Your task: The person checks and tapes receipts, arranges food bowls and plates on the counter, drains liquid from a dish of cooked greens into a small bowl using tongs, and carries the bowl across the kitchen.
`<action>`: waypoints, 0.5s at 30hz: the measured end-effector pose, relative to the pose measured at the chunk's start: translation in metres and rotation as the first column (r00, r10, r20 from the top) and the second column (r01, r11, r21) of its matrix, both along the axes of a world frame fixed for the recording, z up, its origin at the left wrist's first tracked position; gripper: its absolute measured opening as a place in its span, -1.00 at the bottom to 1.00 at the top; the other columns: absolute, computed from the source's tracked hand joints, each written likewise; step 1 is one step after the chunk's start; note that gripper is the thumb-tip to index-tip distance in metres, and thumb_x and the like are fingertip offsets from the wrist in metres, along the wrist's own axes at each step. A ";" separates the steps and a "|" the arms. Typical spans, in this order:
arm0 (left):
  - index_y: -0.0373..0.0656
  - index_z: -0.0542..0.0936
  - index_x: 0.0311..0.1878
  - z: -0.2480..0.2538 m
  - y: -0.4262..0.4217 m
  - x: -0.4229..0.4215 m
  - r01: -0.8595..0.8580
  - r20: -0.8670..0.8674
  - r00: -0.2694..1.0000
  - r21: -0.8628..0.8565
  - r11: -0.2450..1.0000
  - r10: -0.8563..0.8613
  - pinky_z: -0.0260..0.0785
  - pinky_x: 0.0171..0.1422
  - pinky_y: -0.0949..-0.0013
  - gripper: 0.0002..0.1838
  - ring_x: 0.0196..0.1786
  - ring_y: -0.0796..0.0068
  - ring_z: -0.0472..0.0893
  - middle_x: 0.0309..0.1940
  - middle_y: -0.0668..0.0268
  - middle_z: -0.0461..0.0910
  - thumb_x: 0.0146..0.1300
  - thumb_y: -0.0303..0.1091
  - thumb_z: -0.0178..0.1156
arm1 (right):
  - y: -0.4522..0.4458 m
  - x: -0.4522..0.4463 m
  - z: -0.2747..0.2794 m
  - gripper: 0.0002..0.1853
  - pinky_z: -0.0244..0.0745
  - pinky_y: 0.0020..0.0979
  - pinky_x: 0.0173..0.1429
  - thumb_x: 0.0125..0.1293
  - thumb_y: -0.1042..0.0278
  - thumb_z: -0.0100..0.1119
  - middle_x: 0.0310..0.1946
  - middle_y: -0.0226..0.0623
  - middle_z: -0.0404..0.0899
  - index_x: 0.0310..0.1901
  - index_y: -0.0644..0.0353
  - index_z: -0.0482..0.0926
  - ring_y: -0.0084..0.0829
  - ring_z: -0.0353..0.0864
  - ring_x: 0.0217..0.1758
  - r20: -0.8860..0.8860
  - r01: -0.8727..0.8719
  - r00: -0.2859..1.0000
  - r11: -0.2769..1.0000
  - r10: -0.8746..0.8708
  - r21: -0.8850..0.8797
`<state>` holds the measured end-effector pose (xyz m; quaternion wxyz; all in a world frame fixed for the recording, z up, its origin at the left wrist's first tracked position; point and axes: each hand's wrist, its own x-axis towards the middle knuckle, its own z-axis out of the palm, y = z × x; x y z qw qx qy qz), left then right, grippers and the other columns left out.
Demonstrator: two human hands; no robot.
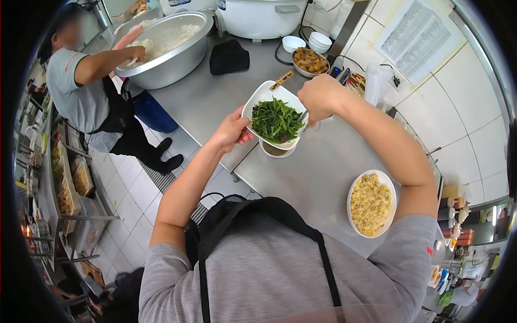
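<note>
My left hand [235,130] grips the near left rim of a white dish [256,97] filled with chopped cooked greens [276,119]. The dish is tilted above a small bowl [276,153] with brownish contents, which it partly covers. At the dish's right edge, my right hand [319,98] is closed round a metal utensil [305,116] reaching down to the greens; its end is hidden, so its exact kind is unclear. A patterned brown stick or handle [281,81] shows at the dish's far rim. An oval white dish of yellow scrambled egg [371,203] stands by my right elbow.
Further back are a bowl of brown chunks [311,61], white bowls [320,42], a black cloth [229,57] and a white cooker [258,19]. At left, a person [89,86] works over a large metal basin [167,72] of rice. A tiled wall [447,102] bounds the right.
</note>
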<state>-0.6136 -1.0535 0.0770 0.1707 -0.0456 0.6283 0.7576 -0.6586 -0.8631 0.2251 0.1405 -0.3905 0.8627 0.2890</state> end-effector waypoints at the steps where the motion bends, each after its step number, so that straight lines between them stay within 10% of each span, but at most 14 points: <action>1: -0.14 0.33 0.07 -0.001 0.000 0.001 -0.008 0.024 1.000 -0.004 1.000 0.009 0.12 -0.74 0.65 -0.62 -0.76 0.72 0.31 -0.69 0.32 0.42 0.15 -0.44 -0.16 | 0.000 0.000 -0.001 -0.59 0.47 -0.32 -0.25 -0.19 0.01 0.33 -0.49 -0.18 0.60 -0.46 0.25 0.61 -0.21 0.59 -0.36 0.022 0.046 0.999 0.995 -0.045 -0.083; 15: -0.12 0.33 0.10 -0.008 0.001 0.001 0.004 0.059 0.998 0.017 1.000 -0.005 0.14 -0.73 0.67 -0.61 -0.73 0.74 0.34 -0.70 0.40 0.41 0.17 -0.42 -0.17 | -0.004 -0.006 -0.004 -0.69 0.50 -0.35 -0.24 -0.20 0.19 0.36 -0.35 -0.26 0.62 -0.36 0.13 0.64 -0.29 0.61 -0.27 -0.094 0.039 0.995 0.997 -0.046 -0.074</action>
